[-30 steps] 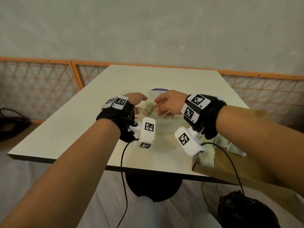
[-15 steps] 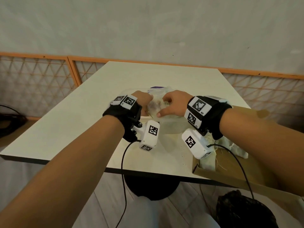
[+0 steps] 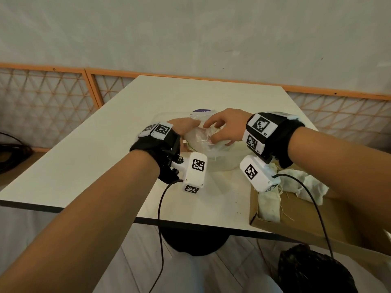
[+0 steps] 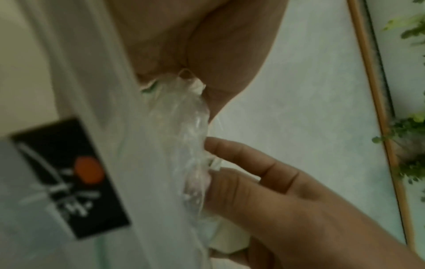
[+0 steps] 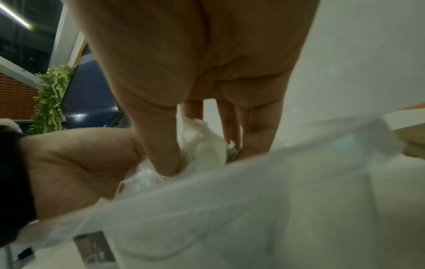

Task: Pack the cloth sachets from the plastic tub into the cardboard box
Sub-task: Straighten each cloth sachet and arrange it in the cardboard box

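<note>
A translucent plastic tub (image 3: 222, 166) stands mid-table. Over it both hands hold a white cloth sachet in crinkled clear plastic wrap (image 3: 196, 136). My left hand (image 3: 186, 125) pinches one end of the wrap (image 4: 184, 127) between fingers and thumb (image 4: 207, 54). My right hand (image 3: 220, 127) pinches the other side with thumb and fingertips (image 5: 197, 151); the white sachet (image 5: 207, 134) shows between them. At the right table edge is the cardboard box (image 3: 296, 225), with cloth sachets (image 3: 268, 204) lying in it. The tub's inside is mostly hidden by the hands.
A purple-labelled item (image 3: 202, 111) shows at the tub's far side. Cables (image 3: 160, 208) hang from both wrist cameras over the near table edge. A dark bag (image 3: 313, 271) sits on the floor below the box. An orange lattice fence (image 3: 53, 102) runs behind the table.
Both hands came together over the tub and closed on the wrapped sachet; a second ago their fingers were apart above it.
</note>
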